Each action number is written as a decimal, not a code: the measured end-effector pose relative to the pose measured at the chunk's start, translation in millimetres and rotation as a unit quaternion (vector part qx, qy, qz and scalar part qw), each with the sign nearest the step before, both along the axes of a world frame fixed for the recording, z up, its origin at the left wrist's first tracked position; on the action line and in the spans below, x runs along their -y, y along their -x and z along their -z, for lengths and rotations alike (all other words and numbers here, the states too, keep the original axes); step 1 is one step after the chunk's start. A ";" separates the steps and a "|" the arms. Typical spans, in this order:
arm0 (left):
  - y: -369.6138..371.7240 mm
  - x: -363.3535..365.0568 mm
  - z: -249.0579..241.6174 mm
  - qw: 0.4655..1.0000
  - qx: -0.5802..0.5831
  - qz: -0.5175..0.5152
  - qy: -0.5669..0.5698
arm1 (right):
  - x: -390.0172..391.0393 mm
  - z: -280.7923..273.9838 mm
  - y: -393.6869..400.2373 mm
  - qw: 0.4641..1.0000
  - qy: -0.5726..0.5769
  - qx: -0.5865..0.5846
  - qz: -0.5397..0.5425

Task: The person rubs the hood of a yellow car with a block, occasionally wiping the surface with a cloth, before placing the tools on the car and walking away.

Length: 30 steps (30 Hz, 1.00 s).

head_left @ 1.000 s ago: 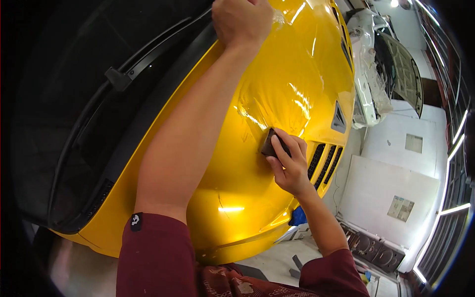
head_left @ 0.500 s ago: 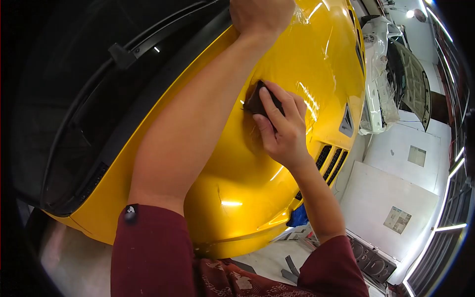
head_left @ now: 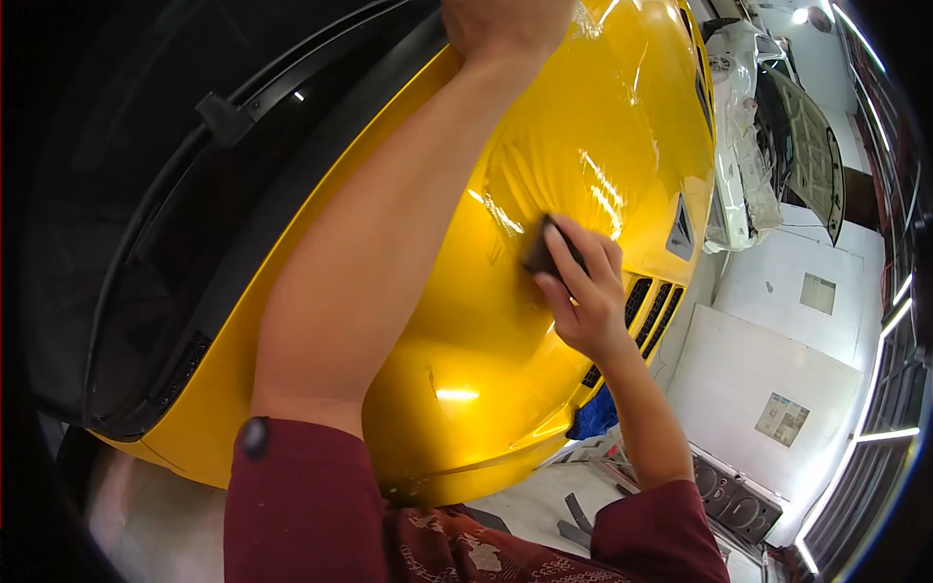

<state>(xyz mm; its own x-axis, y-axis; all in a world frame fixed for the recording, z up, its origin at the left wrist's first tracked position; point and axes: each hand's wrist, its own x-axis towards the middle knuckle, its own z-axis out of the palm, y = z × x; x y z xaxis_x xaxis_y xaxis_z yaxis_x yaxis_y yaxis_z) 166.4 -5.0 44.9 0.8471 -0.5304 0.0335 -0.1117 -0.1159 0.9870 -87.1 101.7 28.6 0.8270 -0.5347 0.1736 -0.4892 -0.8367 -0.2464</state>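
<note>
Squeegee [head_left: 540, 255] was gripped in right hand [head_left: 583, 296], pressed flat on yellow hood [head_left: 457, 330] near vents [head_left: 646, 311], likely to smooth film [head_left: 583, 185]. Left hand [head_left: 505, 24] was clenched on film edge, seemingly for tension.

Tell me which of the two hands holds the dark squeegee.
The right hand: its fingers press the dark squeegee flat on the yellow hood. The left hand is farther up at the picture's top edge, gripping clear film, no squeegee.

yellow car hood [head_left: 593, 117], glossy clear film [head_left: 544, 175] wrinkled on it, dark squeegee [head_left: 540, 255] pressed flat against the film
</note>
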 end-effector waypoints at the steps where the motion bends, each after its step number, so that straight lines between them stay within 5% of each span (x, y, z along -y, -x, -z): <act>1: 1.0 1.4 3.9 1.000 0.013 -0.002 0.000 | -6.5 -0.3 19.3 1.000 -0.007 -0.008 -0.001; 7: -5.8 13.3 9.2 1.000 0.014 -0.018 -0.004 | 83.8 13.2 -72.9 0.996 0.042 0.078 -0.006; 14: -2.4 10.4 10.0 0.999 0.011 -0.033 0.010 | 9.5 12.5 0.0 1.000 0.005 0.021 0.007; 19: -8.3 18.0 22.4 0.998 0.054 -0.038 0.009 | 129.4 26.0 -77.1 0.991 0.022 0.125 0.052; 27: -4.1 7.2 13.2 0.999 0.035 -0.016 0.008 | 7.4 12.7 8.1 0.999 -0.032 0.038 0.014; 30: -5.1 10.9 25.2 0.990 0.107 -0.091 0.029 | 48.0 28.5 4.8 0.996 0.004 0.061 -0.058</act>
